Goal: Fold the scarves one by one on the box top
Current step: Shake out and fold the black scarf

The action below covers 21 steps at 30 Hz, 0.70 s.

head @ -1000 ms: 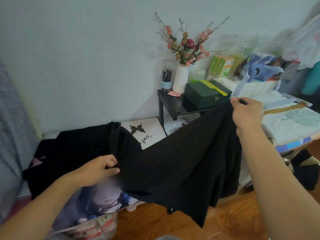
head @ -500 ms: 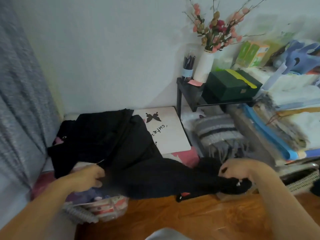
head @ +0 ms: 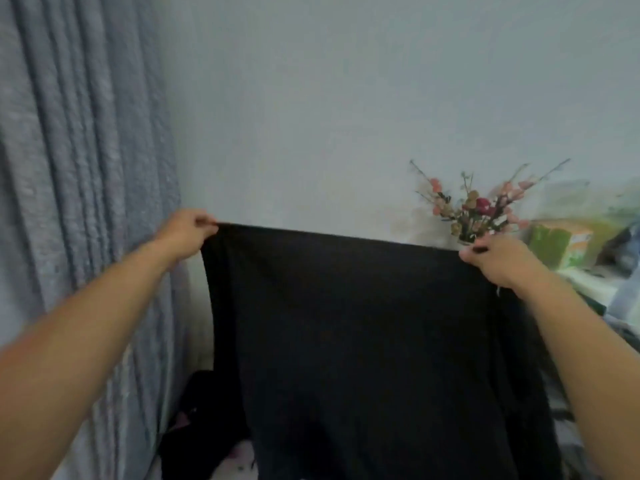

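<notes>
Fingers of both hands are curled and pinching the top edge of the black scarf (head: 363,341), the left hand (head: 185,232) at its left corner and the right hand (head: 498,259) at its right corner; the edge runs taut between them, nearly level, a little lower on the right; the cloth hangs straight down from the fingers (head: 204,221) as a broad flat sheet, its long axis seemingly vertical, its lower end out of view; both hands sit at about the same reach, so neither is clearly nearer. Judging by the hold, the coming move is either to bring one corner across to the other or to lower the sheet flat; the box top is hidden behind the cloth. Below left, more dark fabric (head: 204,441) lies heaped; a grey curtain (head: 79,168) hangs at left; flowers (head: 474,209) stand behind the right hand against the wall (head: 329,116).
</notes>
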Tool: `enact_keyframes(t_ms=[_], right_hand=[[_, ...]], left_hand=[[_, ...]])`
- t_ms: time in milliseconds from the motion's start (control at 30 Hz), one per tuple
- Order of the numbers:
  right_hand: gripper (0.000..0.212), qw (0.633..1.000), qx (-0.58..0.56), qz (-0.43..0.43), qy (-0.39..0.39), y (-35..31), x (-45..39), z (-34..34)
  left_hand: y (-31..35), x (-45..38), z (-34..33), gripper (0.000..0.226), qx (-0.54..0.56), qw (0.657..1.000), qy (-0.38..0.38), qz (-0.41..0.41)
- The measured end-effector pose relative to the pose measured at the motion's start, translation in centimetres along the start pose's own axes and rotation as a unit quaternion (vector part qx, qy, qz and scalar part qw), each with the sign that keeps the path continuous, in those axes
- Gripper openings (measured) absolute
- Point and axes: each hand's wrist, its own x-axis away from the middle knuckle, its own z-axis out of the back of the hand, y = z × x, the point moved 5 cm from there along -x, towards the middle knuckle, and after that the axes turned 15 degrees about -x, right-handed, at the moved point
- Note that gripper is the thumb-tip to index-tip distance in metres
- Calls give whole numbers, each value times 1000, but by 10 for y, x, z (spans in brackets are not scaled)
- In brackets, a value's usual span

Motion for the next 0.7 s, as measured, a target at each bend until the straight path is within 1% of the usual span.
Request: enact_keyframes(t_ms=[67, 100, 167, 200, 267, 300, 333, 367, 400, 467, 533, 600, 700], right_hand=[[28, 994, -29, 58, 86, -58, -21, 32], [28, 988, -46, 84, 121, -81, -29, 44], [27, 974, -79, 111, 179, -109, -38, 60], [27, 967, -93, 117, 205, -114, -40, 65], [26, 955, -114, 133, 240, -111, -38, 73], [27, 951, -122, 147, 245, -107, -33, 75], [27, 948, -134, 160, 238, -100, -28, 75], [26, 950, -155, 167, 214, -90, -22, 73], [24, 956, -176, 164, 170, -76, -17, 68], [16, 972, -178, 148, 48, -41, -8, 49], [11, 982, -135, 119, -65, 0, 0, 25], [9, 977, -114, 82, -162, 44, 8, -2], [8, 962, -44, 40, -265, 114, 20, -45]], left_hand=[[40, -39, 84, 17, -16, 995, 94, -16], [57, -50, 118, 19, -15, 991, 133, -23], [76, -59, 166, 20, 7, 983, 178, -36], [81, -59, 179, 20, 21, 982, 181, -44], [85, -48, 181, 15, 34, 985, 149, -75], [81, -40, 172, 10, 33, 989, 113, -95], [71, -31, 156, 11, 23, 992, 65, -108], [57, -20, 137, 14, 4, 994, 9, -113], [39, -8, 113, 15, -19, 992, -52, -114], [-1, 22, 58, 15, -45, 982, -157, -99], [-38, 57, 3, 15, -42, 977, -201, -64], [-66, 94, -50, 14, -31, 975, -217, -19], [-94, 153, -128, 16, -31, 964, -260, 52]])
